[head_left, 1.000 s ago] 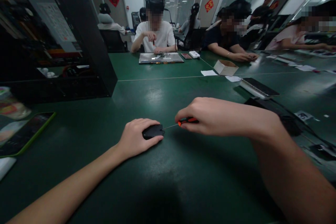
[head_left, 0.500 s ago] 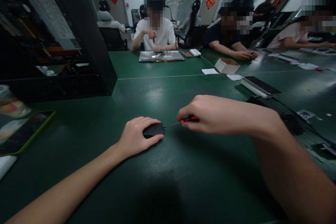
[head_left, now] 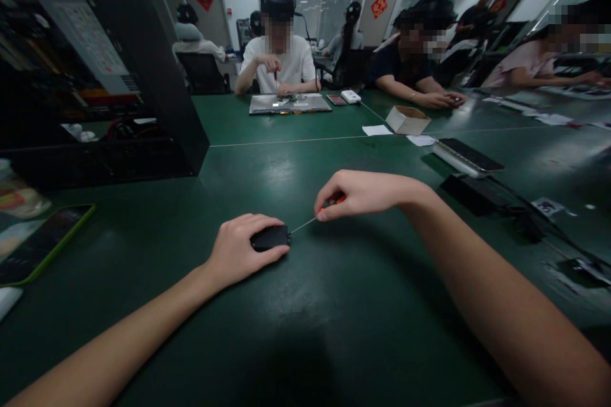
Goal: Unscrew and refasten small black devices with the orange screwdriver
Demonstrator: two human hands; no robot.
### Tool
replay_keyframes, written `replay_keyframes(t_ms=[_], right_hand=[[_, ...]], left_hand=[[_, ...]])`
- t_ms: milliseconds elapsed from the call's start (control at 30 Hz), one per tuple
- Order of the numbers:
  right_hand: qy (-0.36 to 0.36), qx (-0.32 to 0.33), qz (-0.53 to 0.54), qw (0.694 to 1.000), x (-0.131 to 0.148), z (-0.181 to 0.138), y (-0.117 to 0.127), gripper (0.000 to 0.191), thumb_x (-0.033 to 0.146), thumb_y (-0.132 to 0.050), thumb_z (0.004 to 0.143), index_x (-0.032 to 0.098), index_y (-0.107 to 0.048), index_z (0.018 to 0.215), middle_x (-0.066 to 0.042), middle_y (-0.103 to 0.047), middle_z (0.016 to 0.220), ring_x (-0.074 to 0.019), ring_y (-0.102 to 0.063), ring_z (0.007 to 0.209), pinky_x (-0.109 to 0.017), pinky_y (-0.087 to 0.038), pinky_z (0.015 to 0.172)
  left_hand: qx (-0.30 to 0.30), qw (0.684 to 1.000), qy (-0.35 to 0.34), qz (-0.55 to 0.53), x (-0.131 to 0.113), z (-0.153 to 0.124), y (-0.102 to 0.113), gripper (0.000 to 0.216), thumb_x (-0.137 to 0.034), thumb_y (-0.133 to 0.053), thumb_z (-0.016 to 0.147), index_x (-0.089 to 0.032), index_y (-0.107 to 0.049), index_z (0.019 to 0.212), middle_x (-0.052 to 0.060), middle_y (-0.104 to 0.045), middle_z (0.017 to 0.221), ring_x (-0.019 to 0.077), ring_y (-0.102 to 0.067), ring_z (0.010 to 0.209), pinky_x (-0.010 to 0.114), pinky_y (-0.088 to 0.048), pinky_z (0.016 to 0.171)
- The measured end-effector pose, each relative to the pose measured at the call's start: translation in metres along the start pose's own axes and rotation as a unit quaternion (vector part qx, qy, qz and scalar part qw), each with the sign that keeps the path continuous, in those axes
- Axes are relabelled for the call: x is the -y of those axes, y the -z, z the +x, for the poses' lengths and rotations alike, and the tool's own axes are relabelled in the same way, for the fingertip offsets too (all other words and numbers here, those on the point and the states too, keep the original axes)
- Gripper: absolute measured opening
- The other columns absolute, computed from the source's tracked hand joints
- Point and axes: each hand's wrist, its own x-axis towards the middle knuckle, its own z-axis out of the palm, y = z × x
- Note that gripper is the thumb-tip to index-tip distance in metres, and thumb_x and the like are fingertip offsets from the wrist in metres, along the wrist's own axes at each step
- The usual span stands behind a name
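My left hand (head_left: pixel 241 248) is wrapped over a small black device (head_left: pixel 270 237) that lies on the green table (head_left: pixel 305 331). My right hand (head_left: pixel 363 194) pinches a small screwdriver (head_left: pixel 329 203) with a red and black handle. Its thin metal shaft slants down to the left and its tip meets the right end of the black device. Most of the handle is hidden inside my right fingers.
A phone in a green case (head_left: pixel 41 245) lies at the left. A black open computer case (head_left: pixel 95 76) stands at the back left. A dark tablet (head_left: pixel 465 156), black boxes with cables (head_left: pixel 477 194) and a cardboard box (head_left: pixel 407 119) lie to the right. Several people sit working across the table.
My right hand has lifted and drawn back a little, so the screwdriver now slopes more steeply to the device. My left hand and the device have shifted slightly left.
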Motion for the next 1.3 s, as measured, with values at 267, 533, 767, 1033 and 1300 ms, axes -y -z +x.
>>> replay_keyframes(t_ms=[267,533,767,1033,1300], right_hand=[[-0.029,-0.107,-0.226,0.968,0.065,-0.017,-0.014,0.019,0.029,-0.063,0.090,0.022,-0.081,0.090,-0.005,-0.075,0.077,-0.0195,-0.065,0.069,-0.029,-0.033,0.059],[0.026,-0.039,-0.046,0.998,0.007,-0.001,-0.003,0.028,0.039,-0.066,0.090,0.017,-0.080,0.101,-0.004,-0.077,0.091,-0.0150,-0.065,0.076,-0.024,-0.042,0.067],[0.037,0.032,0.064,0.997,-0.027,0.008,-0.004,0.037,0.044,-0.062,0.091,0.013,-0.079,0.104,-0.003,-0.075,0.088,-0.0132,-0.061,0.074,-0.022,-0.041,0.066],[0.001,-0.058,-0.153,0.986,0.035,-0.016,-0.004,0.022,0.036,-0.064,0.092,0.020,-0.080,0.095,-0.004,-0.076,0.084,-0.0159,-0.063,0.071,-0.026,-0.037,0.061],[-0.017,-0.077,-0.260,0.962,0.063,-0.008,-0.027,0.024,0.029,-0.058,0.093,0.016,-0.077,0.099,-0.011,-0.073,0.082,-0.0236,-0.067,0.075,-0.029,-0.033,0.058]], left_hand=[[-0.007,1.000,-0.002,0.009,0.000,0.001,0.001,0.037,-0.050,-0.074,0.083,-0.025,-0.074,0.110,0.004,-0.079,0.105,0.0247,-0.073,0.092,0.036,-0.055,0.082],[-0.004,1.000,-0.009,0.006,0.001,0.001,0.002,0.036,-0.048,-0.074,0.085,-0.024,-0.074,0.111,0.005,-0.079,0.106,0.0250,-0.074,0.093,0.036,-0.056,0.085],[0.002,1.000,0.001,0.004,0.001,0.002,0.004,0.036,-0.049,-0.073,0.085,-0.024,-0.075,0.111,0.005,-0.079,0.105,0.0248,-0.074,0.093,0.036,-0.057,0.083],[0.007,1.000,0.006,0.001,0.001,0.002,0.002,0.036,-0.051,-0.071,0.087,-0.025,-0.074,0.112,0.005,-0.079,0.107,0.0251,-0.074,0.095,0.036,-0.056,0.085],[-0.003,1.000,0.006,-0.004,0.000,0.001,0.001,0.038,-0.050,-0.072,0.086,-0.022,-0.075,0.111,0.006,-0.079,0.105,0.0259,-0.074,0.094,0.037,-0.056,0.083]])
